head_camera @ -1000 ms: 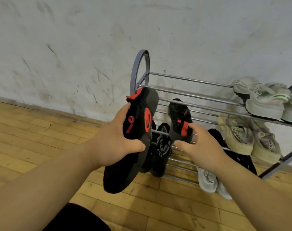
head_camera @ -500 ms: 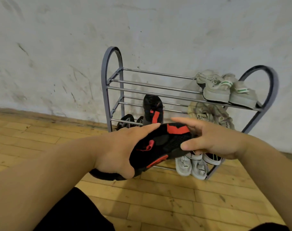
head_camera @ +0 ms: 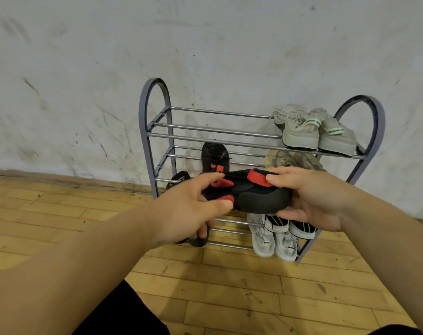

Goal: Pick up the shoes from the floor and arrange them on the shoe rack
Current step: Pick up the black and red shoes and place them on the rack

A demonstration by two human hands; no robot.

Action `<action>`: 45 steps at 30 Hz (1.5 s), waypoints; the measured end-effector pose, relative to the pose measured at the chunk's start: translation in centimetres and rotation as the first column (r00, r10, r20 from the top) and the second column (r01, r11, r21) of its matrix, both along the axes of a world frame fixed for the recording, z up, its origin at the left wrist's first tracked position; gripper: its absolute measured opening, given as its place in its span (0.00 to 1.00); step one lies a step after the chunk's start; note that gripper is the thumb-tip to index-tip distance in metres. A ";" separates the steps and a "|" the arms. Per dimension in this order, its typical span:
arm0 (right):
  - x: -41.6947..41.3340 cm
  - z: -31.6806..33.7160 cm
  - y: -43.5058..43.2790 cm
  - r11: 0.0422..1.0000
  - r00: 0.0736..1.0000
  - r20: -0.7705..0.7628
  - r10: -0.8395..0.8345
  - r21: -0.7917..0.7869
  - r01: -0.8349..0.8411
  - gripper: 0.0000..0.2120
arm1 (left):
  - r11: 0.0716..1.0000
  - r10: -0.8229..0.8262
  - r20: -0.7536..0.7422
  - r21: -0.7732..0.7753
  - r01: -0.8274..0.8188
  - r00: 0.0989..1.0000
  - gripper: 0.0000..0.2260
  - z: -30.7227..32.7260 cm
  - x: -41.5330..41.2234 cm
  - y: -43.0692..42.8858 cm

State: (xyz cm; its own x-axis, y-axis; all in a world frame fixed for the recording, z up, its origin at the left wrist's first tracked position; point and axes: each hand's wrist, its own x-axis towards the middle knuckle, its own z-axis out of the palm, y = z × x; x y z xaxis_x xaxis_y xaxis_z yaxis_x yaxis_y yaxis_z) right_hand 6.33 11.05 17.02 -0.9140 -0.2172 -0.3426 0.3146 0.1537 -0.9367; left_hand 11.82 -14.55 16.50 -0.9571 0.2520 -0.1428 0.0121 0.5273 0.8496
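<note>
Scuffed white wall (head_camera: 205, 44) and a wooden plank floor (head_camera: 229, 286) frame the scene. Held in the air between both hands is a black-and-red shoe (head_camera: 254, 199), lying roughly level, off the floor and not yet on the shoe rack (head_camera: 155, 131). The left hand (head_camera: 188, 209) pinches one end between thumb and fingers, while the right hand (head_camera: 312, 199) grips the other end, fingers curled over a red tab and palm beneath. Just beyond the left hand's fingertips, on the middle shelf, stands what looks like the matching shoe (head_camera: 215, 155), though the held shoe hides its lower part. Beyond the right hand sit beige shoes (head_camera: 280, 159) on that same shelf. Above it are pale sneakers (head_camera: 312, 131) with green stripes on the top shelf, and below it white shoes (head_camera: 273, 240) on the bottom bars. Dark slippers (head_camera: 180, 176) peek out behind the left hand. The step in hand seems to be the carry and turn before placing. The next move probably calls for setting the shoe in the gap beside its partner, sole across the bars so that it cannot slip through.
</note>
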 end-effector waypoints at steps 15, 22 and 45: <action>1.3 -1.9 -7.0 0.971 0.974 -0.226 0.025 0.238 0.031 0.27 | 0.800 0.210 0.391 0.459 -0.388 0.896 0.25 -2.4 -3.3 -0.7; -0.6 -4.2 -8.4 0.869 0.932 -0.245 0.267 0.478 -0.123 0.28 | 0.872 0.262 0.315 0.327 -0.364 0.912 0.29 -4.0 -6.1 -4.1; -12.4 -12.3 -10.8 0.716 0.881 -0.385 0.274 0.694 0.080 0.36 | 0.962 0.269 -0.043 -0.028 -0.270 0.962 0.24 -11.6 -15.8 -7.7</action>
